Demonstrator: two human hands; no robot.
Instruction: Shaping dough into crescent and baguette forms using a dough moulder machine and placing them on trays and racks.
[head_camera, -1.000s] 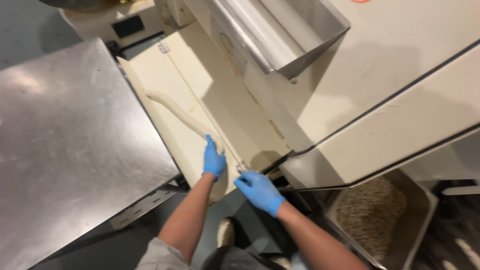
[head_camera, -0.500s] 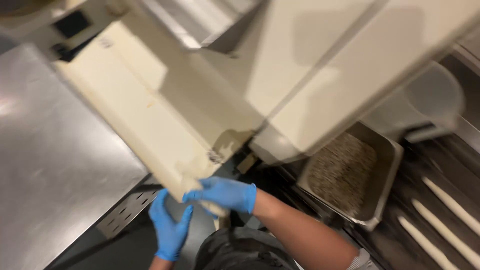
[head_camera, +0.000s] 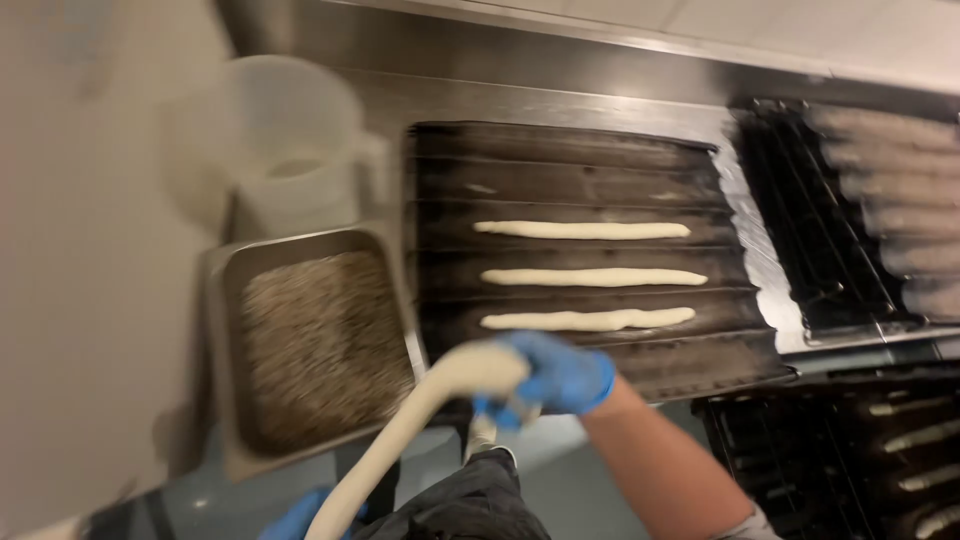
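Observation:
A long pale dough rope (head_camera: 405, 430) hangs between my two hands, both in blue gloves. My right hand (head_camera: 560, 375) grips its upper end just in front of a dark grooved baking tray (head_camera: 560, 160). My left hand (head_camera: 300, 515) holds the lower end at the bottom edge of the view, mostly hidden. Three dough ropes (head_camera: 590, 277) lie side by side in the tray's grooves, the nearest one just beyond my right hand.
A steel pan of brown seeds (head_camera: 310, 340) sits left of the tray, under the rope. A translucent plastic jug (head_camera: 290, 150) stands behind it. Racks with more dough pieces (head_camera: 890, 200) are at the right. A pale machine panel (head_camera: 80, 250) fills the left.
The view has swung right from the dough machine to the tray counter. The dough rope has come off the machine's belt and hangs between both hands.

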